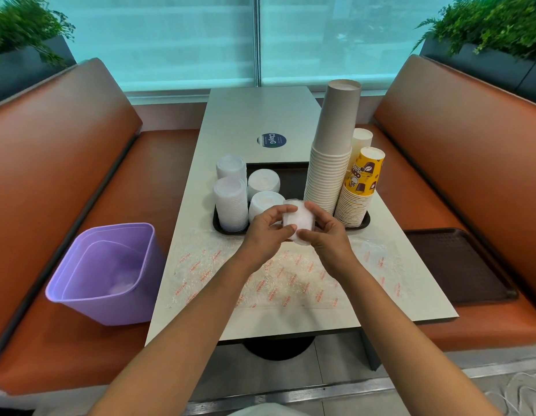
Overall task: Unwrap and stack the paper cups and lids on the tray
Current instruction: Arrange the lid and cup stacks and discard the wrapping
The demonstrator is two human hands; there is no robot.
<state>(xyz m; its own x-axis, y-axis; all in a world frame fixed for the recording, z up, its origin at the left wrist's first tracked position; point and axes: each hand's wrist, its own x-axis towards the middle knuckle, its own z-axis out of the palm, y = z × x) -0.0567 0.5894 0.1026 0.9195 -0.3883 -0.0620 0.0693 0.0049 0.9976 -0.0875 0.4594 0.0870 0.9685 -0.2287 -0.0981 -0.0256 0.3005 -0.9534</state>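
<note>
Both hands, left hand (268,228) & right hand (323,232), pinch lid bundle (298,225) over tray (290,178) near edge, prob. squaring it before stacking w/ lid stacks (230,202).

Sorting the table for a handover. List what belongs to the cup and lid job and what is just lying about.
Job:
lid stack in both hands
left hand
right hand
tray
lid stacks
cup stacks
plastic wrap

Lying about:
purple bin
spare tray on seat
round sticker
</note>
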